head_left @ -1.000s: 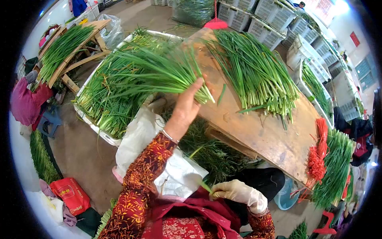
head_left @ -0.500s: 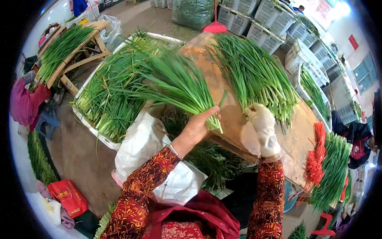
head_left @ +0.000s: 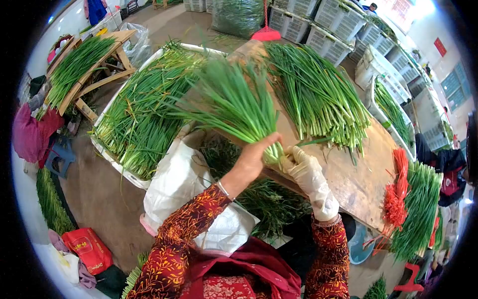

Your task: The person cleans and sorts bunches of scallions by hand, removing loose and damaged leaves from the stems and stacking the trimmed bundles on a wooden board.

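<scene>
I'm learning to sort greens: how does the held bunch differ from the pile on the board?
The bunch is smaller than the pile. The bunch is gripped in the left hand; the pile lies on the board. Both have long green leaves and pale stalk ends.

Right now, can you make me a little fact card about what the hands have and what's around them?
Left grip: bare, closed around a green bunch
Right grip: white-gloved, at the bunch's pale ends
Board: wooden, with a green pile on it
Red strings: at the board's right end
White box: left of the board, full of greens
</scene>
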{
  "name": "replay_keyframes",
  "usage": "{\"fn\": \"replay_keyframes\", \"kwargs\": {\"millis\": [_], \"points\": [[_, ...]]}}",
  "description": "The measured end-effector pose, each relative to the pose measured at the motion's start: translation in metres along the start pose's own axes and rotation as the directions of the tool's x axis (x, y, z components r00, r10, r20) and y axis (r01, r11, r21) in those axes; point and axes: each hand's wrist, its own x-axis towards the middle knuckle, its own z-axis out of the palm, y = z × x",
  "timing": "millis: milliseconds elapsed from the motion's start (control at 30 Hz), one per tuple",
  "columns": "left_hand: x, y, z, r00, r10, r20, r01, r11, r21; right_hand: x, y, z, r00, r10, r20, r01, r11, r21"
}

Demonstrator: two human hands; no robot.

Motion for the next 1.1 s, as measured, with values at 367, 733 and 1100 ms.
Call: {"fn": "replay_keyframes", "kwargs": {"millis": [367, 733, 1100], "points": [[0.007, 0.027, -0.018, 0.992, 0.018, -0.125, -0.034, 0.992, -0.123, 0.065, 0.044, -0.010, 0.967, -0.149, -0.205, -0.031, 0.732, -0.681], [0.001, 0.013, -0.004, 0.996, -0.059, -0.060, 0.056, 0.997, -0.057, 0.016, 0.010, 0.000, 0.993, 0.083, 0.083, -0.117, 0.609, 0.785], [-0.004, 0.000, -0.009, 0.998, 0.041, -0.038, -0.043, 0.998, -0.047, -0.001, 0.000, 0.017, 0.994, 0.110, 0.007, -0.104, 0.912, 0.398]]}}
